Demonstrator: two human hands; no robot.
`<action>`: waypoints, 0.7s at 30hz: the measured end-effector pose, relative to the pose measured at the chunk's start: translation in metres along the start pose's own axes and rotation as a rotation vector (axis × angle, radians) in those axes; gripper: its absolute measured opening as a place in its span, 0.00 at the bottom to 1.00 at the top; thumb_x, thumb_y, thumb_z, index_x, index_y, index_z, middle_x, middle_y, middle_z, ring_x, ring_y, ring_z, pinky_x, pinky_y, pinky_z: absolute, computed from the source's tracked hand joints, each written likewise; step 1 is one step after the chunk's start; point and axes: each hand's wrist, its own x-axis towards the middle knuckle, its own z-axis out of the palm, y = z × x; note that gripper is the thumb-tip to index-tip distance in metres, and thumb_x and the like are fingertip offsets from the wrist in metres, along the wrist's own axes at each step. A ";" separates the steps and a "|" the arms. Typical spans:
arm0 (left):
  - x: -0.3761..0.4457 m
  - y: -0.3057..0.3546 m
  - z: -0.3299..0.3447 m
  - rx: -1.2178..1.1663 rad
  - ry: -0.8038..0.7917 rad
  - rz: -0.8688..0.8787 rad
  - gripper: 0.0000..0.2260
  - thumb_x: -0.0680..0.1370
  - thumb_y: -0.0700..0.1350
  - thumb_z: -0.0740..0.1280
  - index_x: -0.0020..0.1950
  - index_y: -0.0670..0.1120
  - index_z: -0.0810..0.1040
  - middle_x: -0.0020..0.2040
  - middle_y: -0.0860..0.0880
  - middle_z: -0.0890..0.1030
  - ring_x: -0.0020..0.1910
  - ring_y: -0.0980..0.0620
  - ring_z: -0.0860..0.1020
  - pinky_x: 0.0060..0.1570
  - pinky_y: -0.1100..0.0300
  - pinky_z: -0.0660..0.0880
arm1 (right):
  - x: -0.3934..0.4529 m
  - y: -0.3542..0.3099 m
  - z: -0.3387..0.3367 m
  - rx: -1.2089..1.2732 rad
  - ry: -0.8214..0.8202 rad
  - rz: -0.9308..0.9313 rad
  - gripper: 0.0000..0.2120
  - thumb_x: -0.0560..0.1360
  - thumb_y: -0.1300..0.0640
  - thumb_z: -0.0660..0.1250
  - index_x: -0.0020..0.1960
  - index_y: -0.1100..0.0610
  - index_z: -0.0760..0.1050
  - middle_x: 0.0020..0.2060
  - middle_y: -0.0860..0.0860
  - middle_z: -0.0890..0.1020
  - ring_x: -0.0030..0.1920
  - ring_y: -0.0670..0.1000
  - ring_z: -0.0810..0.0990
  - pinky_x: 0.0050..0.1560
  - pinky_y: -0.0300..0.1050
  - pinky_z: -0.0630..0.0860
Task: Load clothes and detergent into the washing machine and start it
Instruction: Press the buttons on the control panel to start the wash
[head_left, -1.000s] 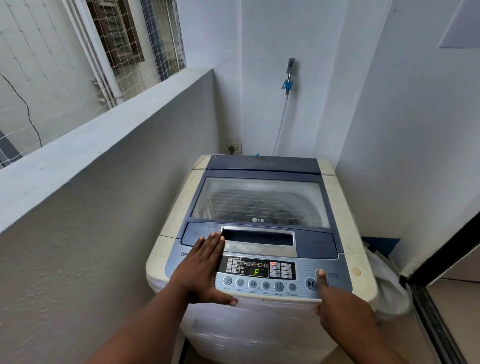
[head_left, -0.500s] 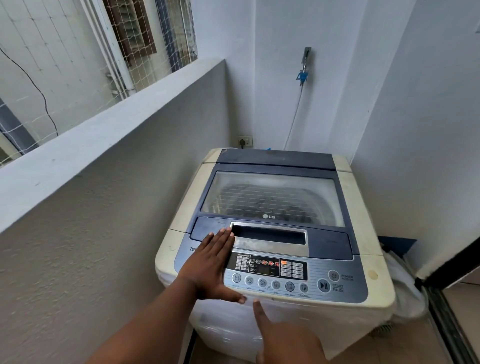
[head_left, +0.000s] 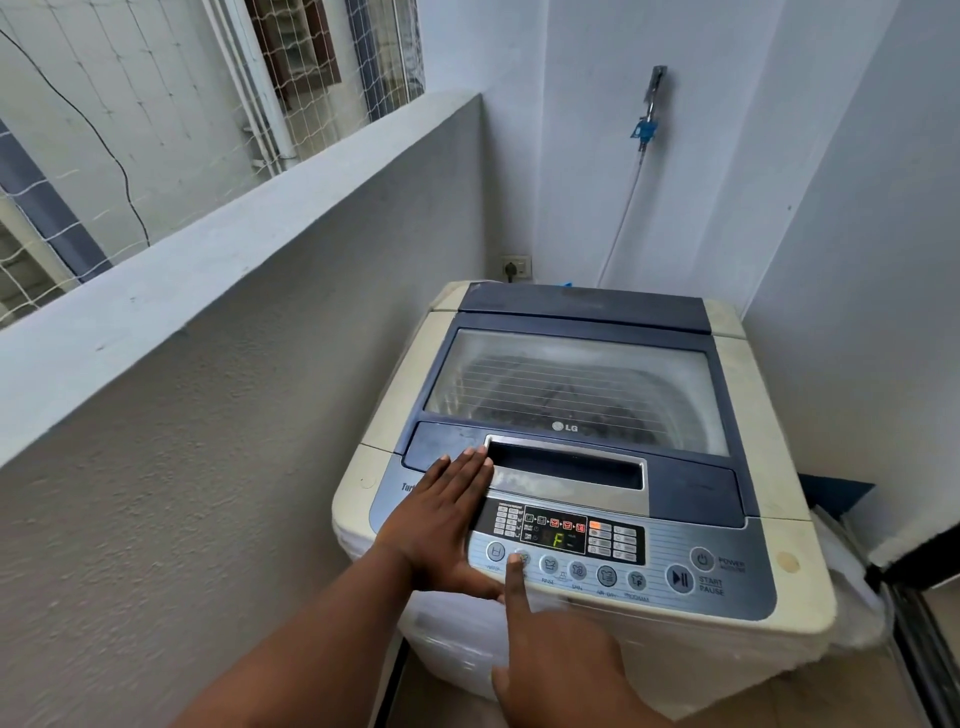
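The washer (head_left: 582, 467) stands in the far right corner of a narrow balcony, between a grey parapet wall (head_left: 218, 415) on the left and a white wall (head_left: 857, 312) on the right. Its lid (head_left: 571, 384) is closed; through the clear pane dark shapes show in the drum, too dim to tell what they are.

The left hand (head_left: 441, 525) lies flat on the left end of the top, fingers straight and pressed together, pointing far. Its fingertips (head_left: 475, 457) reach the near left corner of the lid's handle recess (head_left: 566, 467), and the thumb stretches right along the near edge of the control panel (head_left: 623, 561).

The right hand (head_left: 561, 670) comes in from the near edge with the index finger (head_left: 515, 577) held straight; its tip touches the second round button (head_left: 522, 557) from the left in the panel's row. The other fingers are curled under, holding nothing.

The display (head_left: 556, 538) above the buttons shows a green F with red icons lit over it. The start/pause button (head_left: 679, 578) and the power button (head_left: 702, 559) sit at the panel's right end, well apart from both hands.

On the far wall a tap (head_left: 649, 119) with a blue fitting feeds a thin hose (head_left: 621, 223) down behind the washer, and a socket (head_left: 516, 267) sits low to its left. Netting (head_left: 130, 130) covers the opening above the parapet wall. A white bag (head_left: 852, 582) lies just right of the washer.
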 end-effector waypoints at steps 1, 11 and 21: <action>0.000 0.000 0.001 0.001 0.000 0.002 0.57 0.64 0.80 0.53 0.79 0.42 0.44 0.79 0.47 0.41 0.77 0.52 0.37 0.74 0.52 0.40 | -0.001 -0.002 0.000 -0.008 -0.030 -0.007 0.45 0.76 0.41 0.60 0.74 0.47 0.27 0.66 0.59 0.73 0.61 0.57 0.75 0.59 0.54 0.73; 0.000 0.000 0.002 0.002 0.011 0.002 0.56 0.65 0.80 0.53 0.79 0.42 0.46 0.79 0.46 0.44 0.77 0.52 0.39 0.74 0.52 0.42 | 0.000 -0.002 0.004 0.037 -0.047 0.002 0.47 0.76 0.40 0.60 0.74 0.48 0.26 0.62 0.58 0.77 0.58 0.55 0.78 0.57 0.52 0.73; 0.000 -0.001 0.003 -0.005 0.012 -0.001 0.57 0.64 0.80 0.56 0.79 0.42 0.45 0.79 0.47 0.42 0.77 0.53 0.38 0.74 0.52 0.41 | 0.004 0.000 0.006 0.050 0.005 0.004 0.48 0.75 0.41 0.61 0.73 0.50 0.24 0.65 0.57 0.75 0.59 0.55 0.77 0.57 0.52 0.74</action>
